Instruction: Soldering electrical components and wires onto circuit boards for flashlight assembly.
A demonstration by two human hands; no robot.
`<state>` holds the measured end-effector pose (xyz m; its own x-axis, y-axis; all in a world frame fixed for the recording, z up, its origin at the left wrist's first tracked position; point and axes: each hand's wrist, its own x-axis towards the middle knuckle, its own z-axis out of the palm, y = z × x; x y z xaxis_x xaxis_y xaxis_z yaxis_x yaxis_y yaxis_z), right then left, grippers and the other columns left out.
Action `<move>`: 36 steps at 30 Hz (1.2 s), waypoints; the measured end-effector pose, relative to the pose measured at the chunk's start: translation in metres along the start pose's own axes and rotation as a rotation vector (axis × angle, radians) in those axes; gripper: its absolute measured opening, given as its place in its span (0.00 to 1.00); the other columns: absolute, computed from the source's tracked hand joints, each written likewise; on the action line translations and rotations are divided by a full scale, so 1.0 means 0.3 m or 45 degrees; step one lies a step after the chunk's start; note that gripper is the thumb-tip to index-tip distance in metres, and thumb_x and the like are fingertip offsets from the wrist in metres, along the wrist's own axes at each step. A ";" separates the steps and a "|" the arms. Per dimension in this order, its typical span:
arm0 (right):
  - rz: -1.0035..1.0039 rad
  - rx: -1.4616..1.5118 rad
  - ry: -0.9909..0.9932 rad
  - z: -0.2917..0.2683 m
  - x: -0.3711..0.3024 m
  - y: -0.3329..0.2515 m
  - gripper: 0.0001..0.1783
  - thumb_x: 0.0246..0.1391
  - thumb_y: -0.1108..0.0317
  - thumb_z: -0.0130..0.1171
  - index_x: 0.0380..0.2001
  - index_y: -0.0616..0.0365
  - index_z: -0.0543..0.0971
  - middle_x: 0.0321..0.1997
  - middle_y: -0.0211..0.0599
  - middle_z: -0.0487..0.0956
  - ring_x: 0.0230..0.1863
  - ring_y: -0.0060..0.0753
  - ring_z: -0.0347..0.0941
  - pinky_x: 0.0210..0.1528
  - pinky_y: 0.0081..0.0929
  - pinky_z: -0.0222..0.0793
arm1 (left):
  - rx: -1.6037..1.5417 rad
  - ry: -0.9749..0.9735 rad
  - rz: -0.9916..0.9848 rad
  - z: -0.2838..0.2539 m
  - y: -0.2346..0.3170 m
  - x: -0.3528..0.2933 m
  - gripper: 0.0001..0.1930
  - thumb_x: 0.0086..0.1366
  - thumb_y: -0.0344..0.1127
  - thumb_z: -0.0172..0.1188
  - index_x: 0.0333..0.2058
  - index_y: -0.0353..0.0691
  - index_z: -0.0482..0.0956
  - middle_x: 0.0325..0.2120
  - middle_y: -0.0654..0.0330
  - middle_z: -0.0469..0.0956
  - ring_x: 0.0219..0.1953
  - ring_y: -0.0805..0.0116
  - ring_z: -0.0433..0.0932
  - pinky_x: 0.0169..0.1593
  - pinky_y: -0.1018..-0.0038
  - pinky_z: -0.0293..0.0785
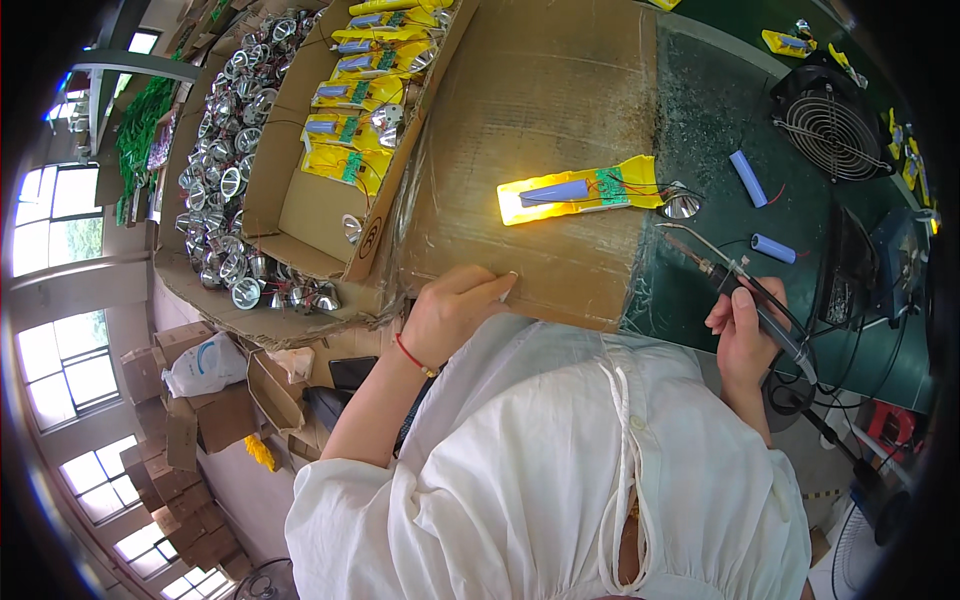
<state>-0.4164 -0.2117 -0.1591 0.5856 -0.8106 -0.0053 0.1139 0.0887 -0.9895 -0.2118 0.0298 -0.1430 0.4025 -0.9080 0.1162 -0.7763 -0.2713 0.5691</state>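
A yellow flashlight casing half (640,170) lies on the cardboard sheet before me, its left end glowing brightly. In it sit a blue cylindrical battery (556,193) and a green circuit board (610,186). Wires run from it to a silver reflector lamp (682,202) on the green mat. My right hand (748,330) grips a soldering iron (765,318), its tip pointing up and left towards the lamp. At the near edge of the cardboard, my left hand (455,312) is closed with fingers together; whatever they may hold is too small to make out.
Two loose blue batteries (748,180) with wires lie to the right, below a fan with a round wire guard (832,130). On the left, a cardboard box (300,225) holds several yellow assemblies, beside a heap of silver reflectors (235,150). Cables hang by the right edge.
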 end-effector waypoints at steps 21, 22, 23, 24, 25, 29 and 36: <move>0.003 -0.008 0.031 -0.022 0.005 -0.002 0.08 0.49 0.71 0.53 0.30 0.64 0.67 0.16 0.37 0.71 0.12 0.21 0.66 0.13 0.13 0.59 | 0.438 0.000 0.109 -0.055 -0.081 0.244 0.08 0.50 0.26 0.54 0.32 0.38 0.75 0.27 0.58 0.72 0.31 0.61 0.72 0.34 0.70 0.70; -0.003 -0.009 0.035 -0.023 0.009 -0.002 0.08 0.49 0.71 0.53 0.30 0.64 0.67 0.16 0.37 0.71 0.12 0.22 0.66 0.13 0.13 0.59 | 0.351 0.088 0.093 -0.043 -0.082 0.243 0.08 0.51 0.27 0.55 0.33 0.38 0.75 0.26 0.58 0.72 0.30 0.60 0.72 0.33 0.70 0.70; -0.003 -0.006 0.029 -0.023 0.014 -0.003 0.08 0.49 0.71 0.53 0.30 0.64 0.67 0.16 0.37 0.71 0.12 0.22 0.66 0.13 0.13 0.59 | 0.264 0.176 0.077 -0.032 -0.084 0.240 0.09 0.51 0.27 0.56 0.34 0.38 0.75 0.26 0.58 0.72 0.29 0.59 0.72 0.33 0.70 0.70; -0.021 0.004 0.027 -0.024 0.017 -0.003 0.08 0.49 0.71 0.53 0.30 0.64 0.67 0.16 0.37 0.71 0.12 0.21 0.66 0.13 0.13 0.59 | 0.267 0.176 0.077 -0.016 -0.091 0.233 0.09 0.51 0.27 0.56 0.34 0.38 0.75 0.26 0.58 0.72 0.29 0.59 0.72 0.33 0.70 0.70; -0.040 0.014 0.024 -0.022 0.020 -0.004 0.09 0.49 0.70 0.53 0.30 0.64 0.67 0.16 0.37 0.71 0.12 0.21 0.66 0.13 0.13 0.59 | 0.173 0.260 -0.004 0.000 -0.097 0.223 0.11 0.51 0.27 0.57 0.36 0.37 0.74 0.26 0.58 0.72 0.27 0.62 0.72 0.31 0.72 0.70; -0.016 0.007 0.048 -0.022 0.025 0.004 0.08 0.49 0.71 0.53 0.30 0.64 0.67 0.16 0.37 0.71 0.12 0.21 0.66 0.13 0.13 0.59 | -0.317 0.348 -0.593 0.031 -0.061 0.215 0.15 0.50 0.26 0.60 0.39 0.37 0.72 0.23 0.60 0.73 0.24 0.72 0.72 0.29 0.79 0.69; -0.038 0.024 0.104 -0.055 0.032 -0.001 0.06 0.49 0.73 0.51 0.29 0.63 0.67 0.15 0.37 0.70 0.12 0.21 0.65 0.13 0.13 0.59 | 0.013 0.223 -0.099 -0.040 -0.019 0.264 0.25 0.45 0.28 0.61 0.46 0.41 0.70 0.44 0.54 0.66 0.37 0.63 0.71 0.39 0.73 0.70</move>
<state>-0.4241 -0.2291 -0.1614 0.5146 -0.8574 0.0114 0.1457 0.0744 -0.9865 -0.1698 -0.0368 -0.1272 0.5391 -0.8149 0.2127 -0.7439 -0.3423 0.5739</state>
